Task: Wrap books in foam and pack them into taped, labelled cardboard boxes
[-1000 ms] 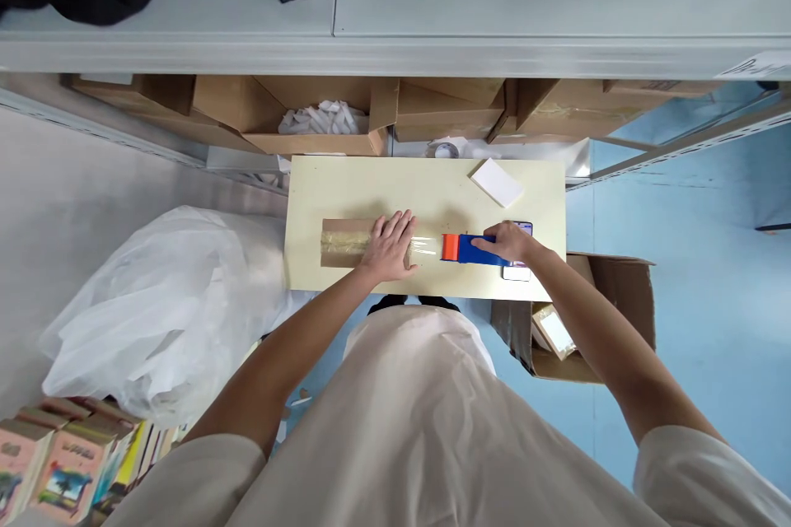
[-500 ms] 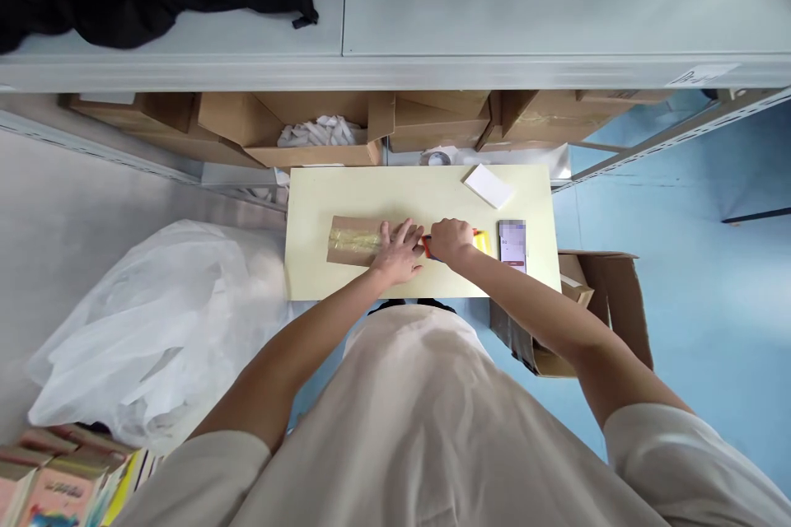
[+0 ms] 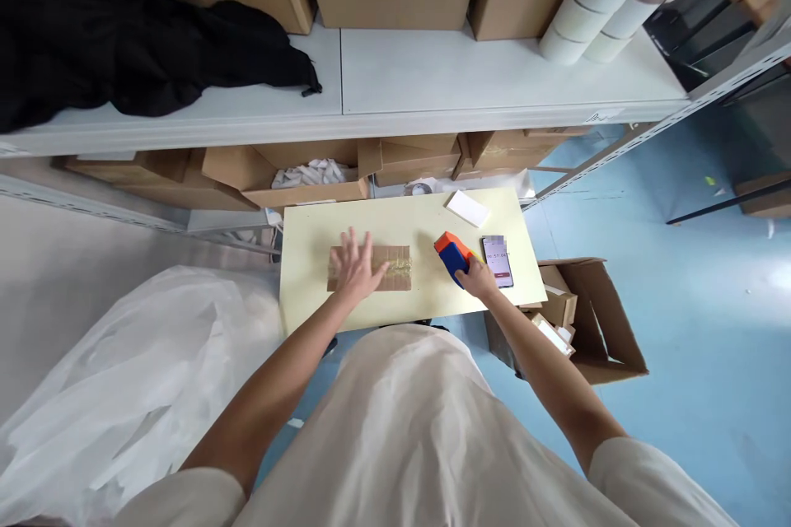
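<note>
A small brown cardboard box (image 3: 400, 280) lies on the pale yellow table (image 3: 302, 309), with shiny tape along its middle. My left hand (image 3: 357, 272) is spread flat over the box's left and middle part, hiding some of it. To the right, my right hand (image 3: 477, 276) grips an orange and blue tape dispenser (image 3: 453, 255), held apart from the box. A bit of yellow shows by those fingers. Close to my right hand lies a phone (image 3: 497, 260) with its screen lit.
A white flat box (image 3: 468, 208) lies at the table's back edge. Behind stands a shelf (image 3: 395, 125) with open cartons (image 3: 309, 196) below. An open cardboard box (image 3: 609, 313) stands on the floor at right; a white plastic bag (image 3: 148, 395) fills the left.
My right hand has moved off the box to the right with the tape dispenser. My left hand has shifted left across the box. The view has tilted up, showing more of the shelf.
</note>
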